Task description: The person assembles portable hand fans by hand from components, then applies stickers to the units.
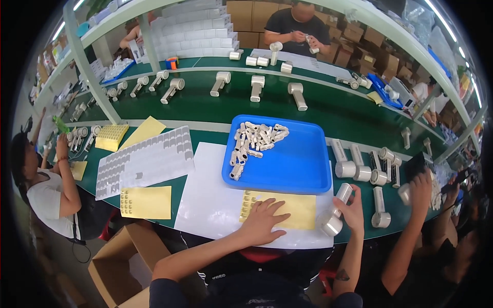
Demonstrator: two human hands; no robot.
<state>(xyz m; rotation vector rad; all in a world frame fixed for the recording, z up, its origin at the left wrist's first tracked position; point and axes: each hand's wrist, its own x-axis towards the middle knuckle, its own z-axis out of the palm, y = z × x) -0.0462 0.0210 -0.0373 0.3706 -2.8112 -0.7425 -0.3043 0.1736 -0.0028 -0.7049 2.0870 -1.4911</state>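
Note:
My left hand (263,222) lies with fingers spread over a yellow sticker sheet (295,211), which has small grey labels along its left end. The sheet rests on white paper (203,205) on the bench. To the right, my right hand (353,209) is closed around the handle of a white handheld device (332,224) with a drum-shaped head. Its handle points up and away, and its head hangs toward me. Just beyond both hands, a blue tray (298,177) carries a heap of small whitish plastic parts (257,137) on its left side.
Several similar devices (380,208) stand or lie at right, near a co-worker's arm (413,223). A green conveyor belt (195,110) carries more devices beyond the tray. At left are a grey label sheet (146,161), another yellow sheet (154,203) and a cardboard box (115,267) below.

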